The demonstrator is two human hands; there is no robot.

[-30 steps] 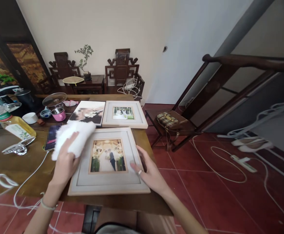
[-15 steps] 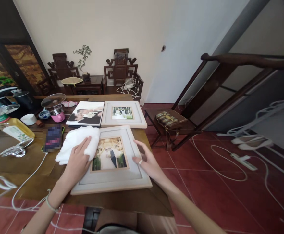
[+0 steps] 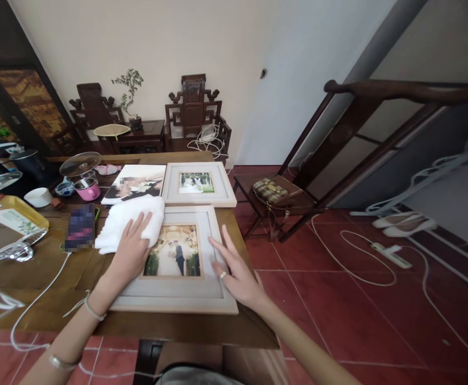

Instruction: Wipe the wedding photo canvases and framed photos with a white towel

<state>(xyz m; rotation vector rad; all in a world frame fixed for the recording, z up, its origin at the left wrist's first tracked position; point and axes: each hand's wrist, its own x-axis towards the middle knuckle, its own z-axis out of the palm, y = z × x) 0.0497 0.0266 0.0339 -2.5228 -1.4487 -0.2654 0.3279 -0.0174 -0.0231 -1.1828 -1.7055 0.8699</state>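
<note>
A large pale-framed wedding photo [image 3: 177, 294] lies flat at the near edge of the wooden table [image 3: 41, 267]. My left hand [image 3: 131, 251] lies flat, fingers spread, on a white cloth [image 3: 127, 222] that covers the frame's upper left corner. My right hand [image 3: 234, 270], with a ring on one finger, rests open and flat on the frame's right border. A smaller framed photo [image 3: 197, 184] and an unframed print [image 3: 135, 184] lie just behind.
A phone [image 3: 79, 227], a pink pot [image 3: 87, 188], a white bowl [image 3: 38, 197], a bottle [image 3: 7, 211] and white cables [image 3: 37, 305] sit to the left. A folding chair with a plaid bag [image 3: 274, 192] stands right of the table. A power strip [image 3: 390, 255] lies on the red tiles.
My left hand brought the cloth down from a raised bunch and pressed it flat on the frame's upper left corner. My right hand shifted slightly along the right border.
</note>
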